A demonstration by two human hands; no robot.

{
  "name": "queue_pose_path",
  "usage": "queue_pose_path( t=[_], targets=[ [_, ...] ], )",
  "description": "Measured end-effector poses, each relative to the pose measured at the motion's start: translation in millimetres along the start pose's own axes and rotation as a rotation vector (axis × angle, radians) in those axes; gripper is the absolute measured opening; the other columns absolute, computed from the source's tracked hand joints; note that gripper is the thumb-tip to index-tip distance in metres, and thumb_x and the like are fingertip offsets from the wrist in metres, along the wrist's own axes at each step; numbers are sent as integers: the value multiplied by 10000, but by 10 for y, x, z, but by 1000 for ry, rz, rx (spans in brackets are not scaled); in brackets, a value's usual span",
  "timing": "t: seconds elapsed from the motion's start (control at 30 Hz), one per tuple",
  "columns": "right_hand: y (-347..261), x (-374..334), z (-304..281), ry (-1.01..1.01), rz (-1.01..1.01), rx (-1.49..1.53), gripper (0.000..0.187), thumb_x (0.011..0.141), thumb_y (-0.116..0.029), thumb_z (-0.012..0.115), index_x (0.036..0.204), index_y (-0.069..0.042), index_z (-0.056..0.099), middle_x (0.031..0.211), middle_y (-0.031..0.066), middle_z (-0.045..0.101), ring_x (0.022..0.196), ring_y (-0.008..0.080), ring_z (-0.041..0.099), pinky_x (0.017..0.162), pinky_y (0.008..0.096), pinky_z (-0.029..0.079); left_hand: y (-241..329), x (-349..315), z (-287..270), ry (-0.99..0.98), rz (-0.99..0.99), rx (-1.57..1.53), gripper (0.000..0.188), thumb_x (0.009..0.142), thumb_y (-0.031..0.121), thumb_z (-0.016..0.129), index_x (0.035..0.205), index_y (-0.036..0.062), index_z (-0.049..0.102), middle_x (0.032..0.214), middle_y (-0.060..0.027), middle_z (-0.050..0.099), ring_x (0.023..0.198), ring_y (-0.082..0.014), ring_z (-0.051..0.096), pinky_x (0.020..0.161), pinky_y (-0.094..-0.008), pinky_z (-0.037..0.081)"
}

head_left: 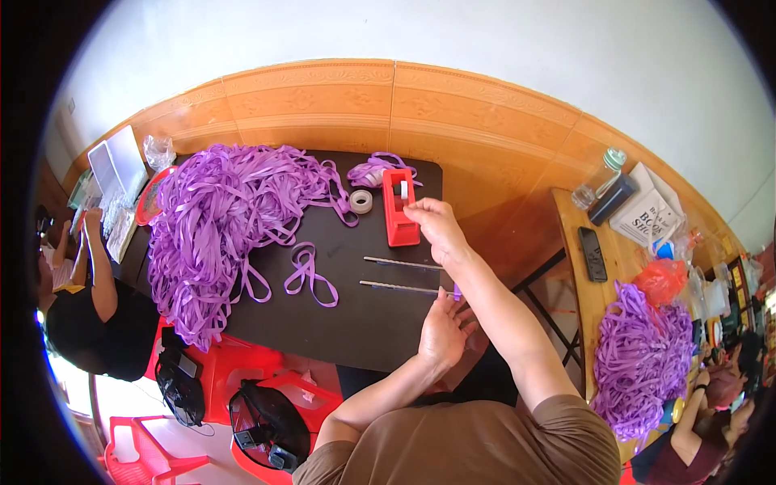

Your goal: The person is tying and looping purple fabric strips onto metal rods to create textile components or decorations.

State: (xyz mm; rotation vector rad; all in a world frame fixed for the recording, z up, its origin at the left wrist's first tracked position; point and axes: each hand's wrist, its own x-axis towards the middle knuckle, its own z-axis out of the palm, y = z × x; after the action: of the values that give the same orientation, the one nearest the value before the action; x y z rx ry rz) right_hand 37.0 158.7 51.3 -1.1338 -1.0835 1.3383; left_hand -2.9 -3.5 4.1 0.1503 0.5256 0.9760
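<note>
My right hand reaches over the red tape dispenser. Its thumb and fingers are pinched together at the dispenser's right side, and whatever lies between them is too small to make out. Two thin, pale rods extend side by side across the right part of the dark table. Close to the near rod's right end, my left hand is turned up with its fingers apart, one fingertip at the rod. A bit of purple ribbon shows at that end. A loop of purple ribbon lies left of the rods.
A large heap of purple ribbon covers the table's left side. Behind are a tape roll and a small ribbon bundle. A wooden table at right bears a phone and more ribbon. People sit at both sides.
</note>
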Motion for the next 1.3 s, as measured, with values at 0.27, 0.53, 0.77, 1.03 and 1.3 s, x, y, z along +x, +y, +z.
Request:
queue_pose_path(
  t=[0.27, 0.53, 0.77, 1.03, 1.3],
  targets=[
    [359, -290, -47, 112, -124, -162, 141, 804, -136, 693, 781, -1, 659, 768, 32, 563, 678, 87, 484, 585, 263, 388, 37, -68, 114, 31, 37, -29, 523, 970, 486, 356, 1344, 124, 409, 1361, -45, 450, 1250, -225, 401, 1029, -395, 296],
    [474, -313, -94, 75, -86, -155, 154, 845, -140, 687, 778, -8, 644, 775, -20, 556, 675, 42, 436, 595, 225, 337, 13, -26, 58, 39, 25, -58, 534, 969, 494, 356, 1319, 98, 434, 1317, -56, 487, 1203, -223, 445, 1007, -379, 322],
    [631, -172, -174, 174, -263, -408, 163, 755, -175, 748, 719, -33, 675, 923, 103, 600, 799, 218, 564, 687, 346, 427, 2, 0, 24, 39, 25, -22, 577, 962, 523, 363, 1271, 48, 473, 1255, -58, 528, 1150, -210, 478, 972, -364, 342],
    [694, -156, -382, 38, -318, -469, 160, 738, -161, 736, 714, -18, 668, 926, 118, 617, 903, 240, 576, 774, 365, 424, -43, 45, -39, 27, 28, -22, 602, 936, 551, 408, 1254, 44, 479, 1201, -57, 530, 1101, -213, 485, 931, -360, 345],
    [-151, -517, -1214, -561, -21, -414, 162, 873, -89, 601, 735, -5, 620, 1166, 125, 579, 862, 133, 554, 778, 277, 449, 8, 14, -20, 28, -10, 3, 685, 933, 560, 411, 1366, 30, 373, 1349, -97, 422, 1146, -257, 462, 904, -363, 346]
  ],
)
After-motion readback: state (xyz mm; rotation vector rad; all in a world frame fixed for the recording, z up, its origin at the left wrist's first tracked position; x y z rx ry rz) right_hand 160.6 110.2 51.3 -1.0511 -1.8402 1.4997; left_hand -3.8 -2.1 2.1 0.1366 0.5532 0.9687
